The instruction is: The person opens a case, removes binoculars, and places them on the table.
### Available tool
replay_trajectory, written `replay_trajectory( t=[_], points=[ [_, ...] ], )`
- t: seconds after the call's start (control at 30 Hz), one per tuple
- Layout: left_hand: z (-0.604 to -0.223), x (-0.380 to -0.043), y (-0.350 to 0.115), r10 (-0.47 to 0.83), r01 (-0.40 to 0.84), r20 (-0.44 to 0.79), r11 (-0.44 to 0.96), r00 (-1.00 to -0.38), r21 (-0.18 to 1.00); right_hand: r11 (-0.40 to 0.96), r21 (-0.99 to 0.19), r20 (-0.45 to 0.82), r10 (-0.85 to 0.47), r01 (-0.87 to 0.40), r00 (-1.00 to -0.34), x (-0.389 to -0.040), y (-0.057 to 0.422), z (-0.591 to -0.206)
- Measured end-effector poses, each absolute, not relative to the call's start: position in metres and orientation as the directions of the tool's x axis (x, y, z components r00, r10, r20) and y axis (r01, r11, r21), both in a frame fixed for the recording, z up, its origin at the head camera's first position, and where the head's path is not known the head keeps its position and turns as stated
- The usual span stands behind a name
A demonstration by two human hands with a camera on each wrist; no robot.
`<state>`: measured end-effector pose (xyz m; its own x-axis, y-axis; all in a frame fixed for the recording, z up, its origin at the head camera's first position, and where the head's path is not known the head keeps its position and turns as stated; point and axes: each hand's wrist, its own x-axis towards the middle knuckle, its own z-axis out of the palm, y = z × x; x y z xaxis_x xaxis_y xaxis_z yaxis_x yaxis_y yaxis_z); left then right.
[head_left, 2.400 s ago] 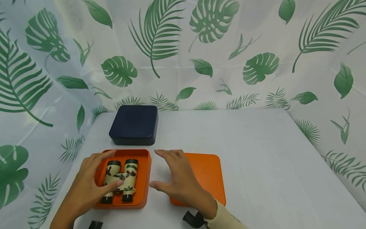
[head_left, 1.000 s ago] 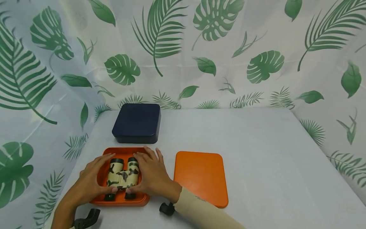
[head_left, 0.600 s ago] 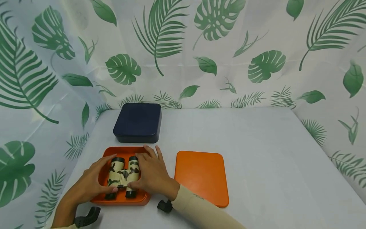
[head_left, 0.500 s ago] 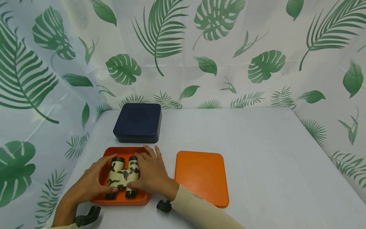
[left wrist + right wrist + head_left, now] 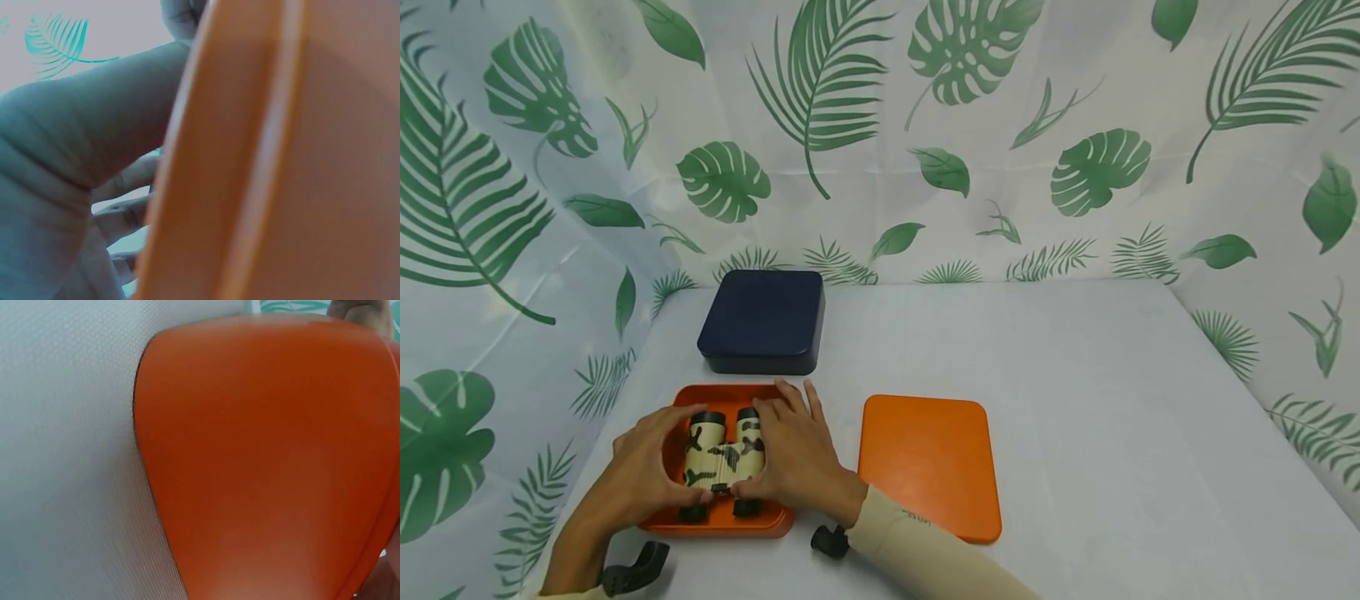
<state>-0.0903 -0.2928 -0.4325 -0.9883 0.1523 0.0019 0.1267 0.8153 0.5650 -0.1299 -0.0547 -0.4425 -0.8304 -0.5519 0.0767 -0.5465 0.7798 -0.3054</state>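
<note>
Camouflage-pattern binoculars (image 5: 724, 462) with black ends lie within the open orange box (image 5: 722, 530) at the front left of the table. Their left barrel is gripped by my left hand (image 5: 640, 467), thumb at the near end and fingers toward the far end. On the other barrel, my right hand (image 5: 797, 454) holds in the same way, its outer fingers raised over the box's right rim. Whether the binoculars touch the box floor I cannot tell. Both wrist views are mostly filled by the orange box wall (image 5: 206, 187), which hides the binoculars there.
A flat orange lid (image 5: 928, 467) lies right of the box, partly under the right sleeve (image 5: 940, 542). Behind the box stands a closed navy box (image 5: 763, 317). Leaf-print cloth (image 5: 880, 167) rises at the back and sides of the white table (image 5: 1097, 417).
My right hand has come left from over the lid to the binoculars, and both hands have taken hold of them. The binoculars have shifted slightly, and their barrels sit closer together.
</note>
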Motion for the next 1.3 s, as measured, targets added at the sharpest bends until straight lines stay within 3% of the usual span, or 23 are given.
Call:
replay_trajectory(
  t=[0.3, 0.93, 1.3],
  points=[
    [-0.433, -0.091, -0.29, 0.182, 0.128, -0.056, 0.846, -0.982, 0.517, 0.789, -0.261, 0.096, -0.552, -0.556, -0.828, -0.13, -0.062, -0.442],
    [-0.405, -0.091, -0.284, 0.173, 0.163, 0.02, 0.882, -0.985, 0.441, 0.773, -0.243, 0.226, -0.542, -0.585, -0.81, -0.134, -0.055, -0.433],
    [-0.381, -0.093, -0.274, 0.232, 0.226, 0.056, 0.814, -0.971, 0.535, 0.733, -0.363, 0.273, -0.506, -0.575, -0.818, -0.13, -0.041, -0.414]
  ],
)
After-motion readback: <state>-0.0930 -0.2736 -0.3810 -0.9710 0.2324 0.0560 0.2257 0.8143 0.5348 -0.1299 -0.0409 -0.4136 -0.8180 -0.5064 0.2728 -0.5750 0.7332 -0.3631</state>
